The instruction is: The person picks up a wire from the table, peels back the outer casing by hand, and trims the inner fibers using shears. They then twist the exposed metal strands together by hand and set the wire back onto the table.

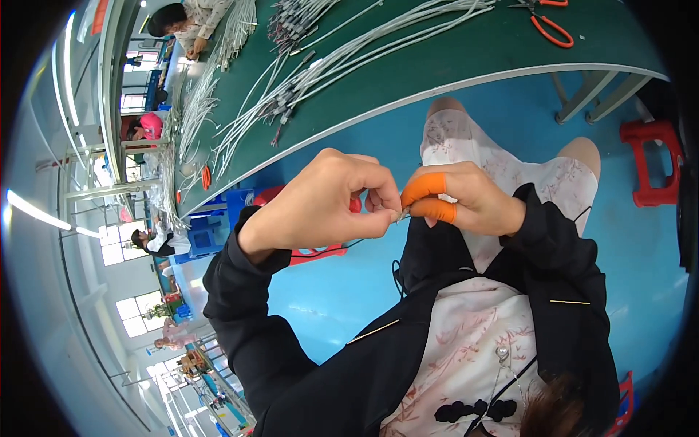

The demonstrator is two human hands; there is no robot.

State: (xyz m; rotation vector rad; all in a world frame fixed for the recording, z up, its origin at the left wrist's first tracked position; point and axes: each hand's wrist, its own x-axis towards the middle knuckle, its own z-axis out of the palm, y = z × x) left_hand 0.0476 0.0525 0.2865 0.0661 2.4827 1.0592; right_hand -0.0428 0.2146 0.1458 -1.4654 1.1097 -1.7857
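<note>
My left hand (324,200) and my right hand (473,198) meet in front of me, over my lap, with their fingertips almost touching. Orange finger covers (426,191) sit on the thumb and forefinger of my right hand. Both hands are pinched closed around something tiny (403,214) between the fingertips; it is too small to name. The remaining fingers of my left hand are curled in.
Beyond my hands a green workbench (408,87) carries bundles of white cables (349,58) with dark connector ends. Orange-handled pliers (551,30) lie at its far right. A red stool (650,164) stands on the blue floor at right. Other people work at left.
</note>
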